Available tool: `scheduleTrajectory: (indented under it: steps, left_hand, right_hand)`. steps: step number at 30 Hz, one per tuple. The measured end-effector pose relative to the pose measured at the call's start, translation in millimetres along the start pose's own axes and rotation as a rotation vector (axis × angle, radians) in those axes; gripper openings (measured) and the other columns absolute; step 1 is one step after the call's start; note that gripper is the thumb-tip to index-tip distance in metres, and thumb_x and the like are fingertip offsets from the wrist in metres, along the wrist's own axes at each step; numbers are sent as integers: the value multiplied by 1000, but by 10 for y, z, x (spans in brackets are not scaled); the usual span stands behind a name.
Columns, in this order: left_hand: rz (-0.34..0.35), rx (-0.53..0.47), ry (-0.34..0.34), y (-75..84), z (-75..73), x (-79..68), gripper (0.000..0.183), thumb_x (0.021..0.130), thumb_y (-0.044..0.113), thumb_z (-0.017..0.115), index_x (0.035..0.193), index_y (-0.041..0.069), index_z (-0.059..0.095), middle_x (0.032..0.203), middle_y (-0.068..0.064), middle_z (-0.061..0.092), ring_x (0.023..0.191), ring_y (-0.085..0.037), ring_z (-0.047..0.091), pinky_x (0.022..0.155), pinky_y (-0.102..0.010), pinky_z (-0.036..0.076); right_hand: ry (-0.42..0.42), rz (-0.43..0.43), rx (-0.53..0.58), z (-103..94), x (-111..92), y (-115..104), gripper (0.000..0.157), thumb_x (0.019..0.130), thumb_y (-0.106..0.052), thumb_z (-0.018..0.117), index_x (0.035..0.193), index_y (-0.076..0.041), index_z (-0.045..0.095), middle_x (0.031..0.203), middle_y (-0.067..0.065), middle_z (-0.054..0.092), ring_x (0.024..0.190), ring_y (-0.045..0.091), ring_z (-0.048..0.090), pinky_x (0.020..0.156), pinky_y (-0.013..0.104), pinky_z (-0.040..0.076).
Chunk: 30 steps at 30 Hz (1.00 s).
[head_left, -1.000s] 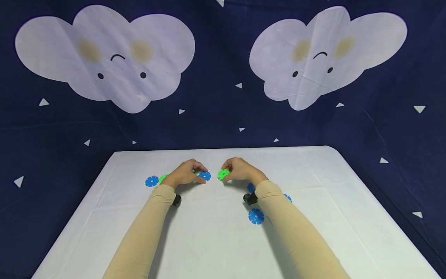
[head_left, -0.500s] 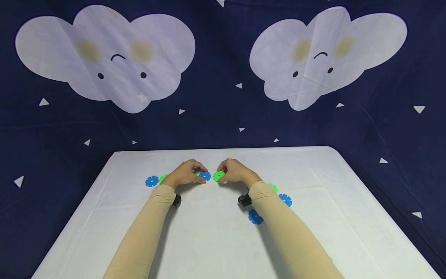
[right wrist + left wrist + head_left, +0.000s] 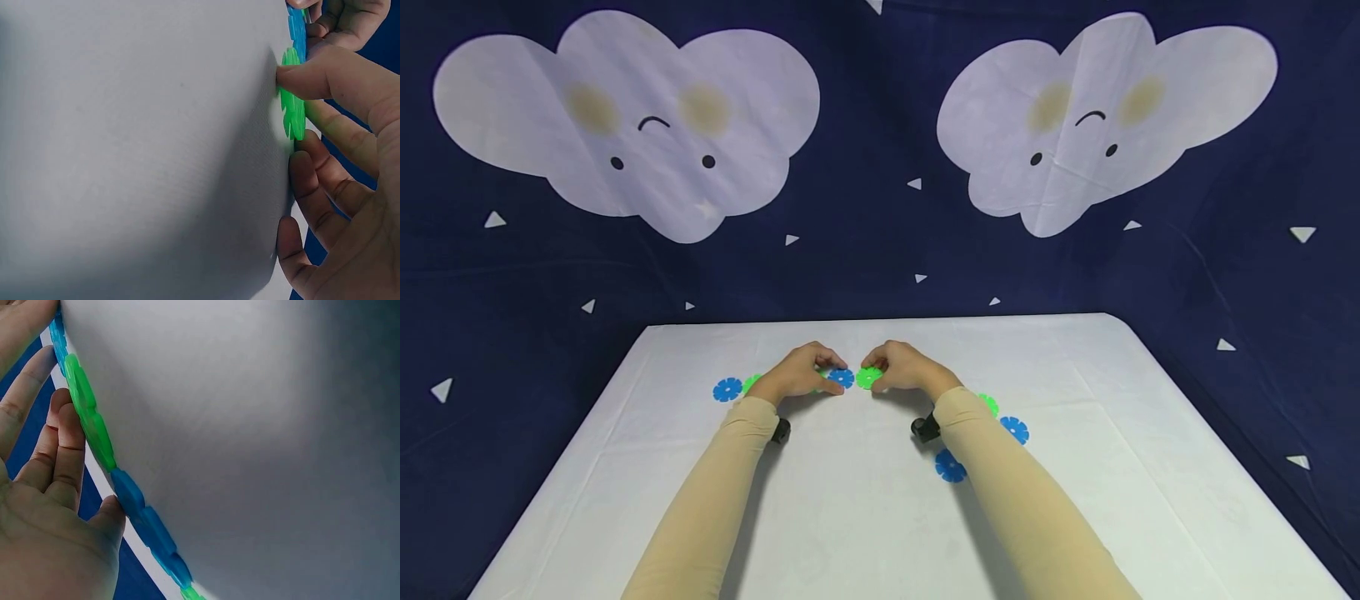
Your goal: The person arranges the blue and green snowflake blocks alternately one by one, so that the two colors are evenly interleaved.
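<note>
My left hand [image 3: 801, 372] pinches a blue slotted snowflake disc [image 3: 841, 378] at its edges, between thumb and fingers. That disc is the right end of a row of alternating discs; a green disc [image 3: 90, 412] and a blue disc [image 3: 150, 525] lie linked along my left fingers. The hand hides part of the row in the head view. In my right hand [image 3: 910, 367] a green snowflake disc [image 3: 868, 378] is pinched, upright in the right wrist view [image 3: 292, 94]. Its edge is very close to the blue disc's; I cannot tell whether they touch.
At the row's left end are a blue disc [image 3: 727, 389] and a partly hidden green disc [image 3: 750, 382]. Near the right forearm lie loose discs: green [image 3: 988, 405], blue [image 3: 1015, 430] and blue [image 3: 950, 466]. The white table [image 3: 850, 517] ends before a dark curtain [image 3: 865, 275].
My right hand has moved left with the green disc, closing the gap to the blue disc. The right forearm now uncovers loose discs on its right. The left hand stays still.
</note>
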<state>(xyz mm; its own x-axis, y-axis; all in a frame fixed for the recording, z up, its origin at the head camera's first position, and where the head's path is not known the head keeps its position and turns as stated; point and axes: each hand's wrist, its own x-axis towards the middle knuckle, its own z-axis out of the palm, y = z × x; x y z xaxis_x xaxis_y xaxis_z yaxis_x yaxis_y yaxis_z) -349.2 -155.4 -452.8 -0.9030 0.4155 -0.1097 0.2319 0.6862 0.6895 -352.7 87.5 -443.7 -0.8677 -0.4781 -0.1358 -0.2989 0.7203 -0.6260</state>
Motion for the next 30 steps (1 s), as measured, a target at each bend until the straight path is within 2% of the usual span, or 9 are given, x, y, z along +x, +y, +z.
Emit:
scheduleTrajectory:
  steps: [13,20,30]
  left_hand:
    - [0,-1,-4,27,-14,-15,40,88,23,91,125,14,79,138,-12,62,129,-34,57,117,-56,46]
    - [-5,-11,-2,24,-10,-19,41,87,22,91,125,14,79,138,-12,62,130,-34,56,118,-56,46]
    - [4,14,-4,35,-5,-10,44,86,23,91,127,14,76,138,-13,62,132,-36,56,119,-57,44]
  right_hand:
    - [-15,-22,-4,1,20,-16,47,85,-7,84,131,-8,77,127,7,79,121,24,68,110,39,55]
    - [-20,-20,-12,-2,12,-29,47,85,-6,83,131,-9,77,127,7,78,122,25,67,110,39,54]
    - [-25,-58,-60,-28,-8,-10,49,87,-7,82,136,-11,74,128,12,76,119,25,69,107,40,56]
